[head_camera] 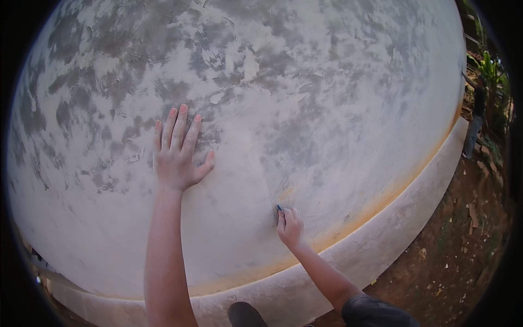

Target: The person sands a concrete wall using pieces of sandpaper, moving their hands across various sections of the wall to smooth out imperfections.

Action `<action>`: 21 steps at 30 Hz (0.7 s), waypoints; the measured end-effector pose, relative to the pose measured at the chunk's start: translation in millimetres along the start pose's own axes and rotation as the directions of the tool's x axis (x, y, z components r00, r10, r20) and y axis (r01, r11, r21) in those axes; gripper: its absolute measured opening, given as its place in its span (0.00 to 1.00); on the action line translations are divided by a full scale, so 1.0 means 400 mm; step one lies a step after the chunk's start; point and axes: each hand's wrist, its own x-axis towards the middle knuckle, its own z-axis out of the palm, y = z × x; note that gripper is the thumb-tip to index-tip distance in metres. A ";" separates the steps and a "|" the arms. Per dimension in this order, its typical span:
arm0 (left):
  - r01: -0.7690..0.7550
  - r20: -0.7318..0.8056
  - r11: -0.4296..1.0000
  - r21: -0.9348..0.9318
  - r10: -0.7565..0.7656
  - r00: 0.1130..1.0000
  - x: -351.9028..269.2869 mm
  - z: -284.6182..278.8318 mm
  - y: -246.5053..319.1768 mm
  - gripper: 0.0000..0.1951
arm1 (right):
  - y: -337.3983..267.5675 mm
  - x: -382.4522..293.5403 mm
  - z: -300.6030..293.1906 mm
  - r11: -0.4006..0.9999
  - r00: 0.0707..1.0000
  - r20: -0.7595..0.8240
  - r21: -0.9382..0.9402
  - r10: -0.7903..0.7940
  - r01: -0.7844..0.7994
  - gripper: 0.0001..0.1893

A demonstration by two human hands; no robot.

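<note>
A plastered wall (245, 118), patched white and grey, bulges across the view through the wide lens. My left hand (176, 163) lies flat on it with fingers spread, and its skin looks dusted with pale powder. Lower and to the right, my right hand (291, 229) pinches a small dark-blue flat piece (280, 208) against the plaster. Most of that piece is hidden by the fingers, so its kind is unclear. A faint yellowish patch (287, 193) marks the wall just above it.
A pale ledge (367, 249) runs along the wall's foot, with an orange-brown stain (369, 220) above it. Bare soil (433, 265) with scattered debris lies at right. Another person (477, 106) stands by the wall near green plants (490, 71). My dark-clad leg (245, 314) shows below.
</note>
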 end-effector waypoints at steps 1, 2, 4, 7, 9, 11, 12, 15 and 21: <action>-0.001 0.000 1.000 -0.005 0.001 1.000 -0.001 -0.002 0.002 0.40 | 0.000 0.018 -0.005 0.997 0.994 -0.093 0.059 0.063 -0.058 0.04; -0.001 0.000 1.000 -0.010 0.001 1.000 -0.001 -0.003 0.003 0.41 | 0.003 0.047 -0.007 0.986 0.975 -0.180 0.123 0.131 -0.110 0.05; -0.001 -0.009 1.000 -0.012 0.001 1.000 0.003 -0.002 0.005 0.40 | -0.012 0.139 -0.023 0.965 0.928 -0.290 0.189 0.233 -0.183 0.07; 0.002 -0.001 1.000 0.000 -0.002 1.000 -0.008 -0.002 -0.004 0.40 | -0.035 0.206 -0.010 0.945 0.889 -0.322 0.143 0.325 -0.294 0.09; 0.002 -0.005 1.000 -0.003 -0.002 1.000 0.001 0.003 0.000 0.40 | -0.026 0.152 0.053 0.932 0.881 -0.316 0.031 0.352 -0.362 0.10; 0.008 -0.004 1.000 -0.005 -0.008 1.000 0.006 0.004 0.009 0.40 | -0.028 0.014 0.095 0.949 0.958 -0.083 -0.132 0.276 -0.285 0.11; 0.006 -0.010 1.000 -0.001 -0.006 1.000 0.001 0.005 0.005 0.40 | -0.038 0.003 0.080 0.959 0.964 0.001 -0.095 0.267 -0.266 0.11; -0.011 -0.027 1.000 -0.001 0.011 1.000 0.004 0.006 0.002 0.39 | -0.051 0.006 0.029 0.961 0.959 0.066 -0.010 0.275 -0.275 0.10; -0.007 0.004 1.000 0.017 0.007 1.000 -0.008 -0.005 0.003 0.38 | -0.035 0.235 -0.038 0.895 0.848 -0.292 0.076 0.442 -0.440 0.09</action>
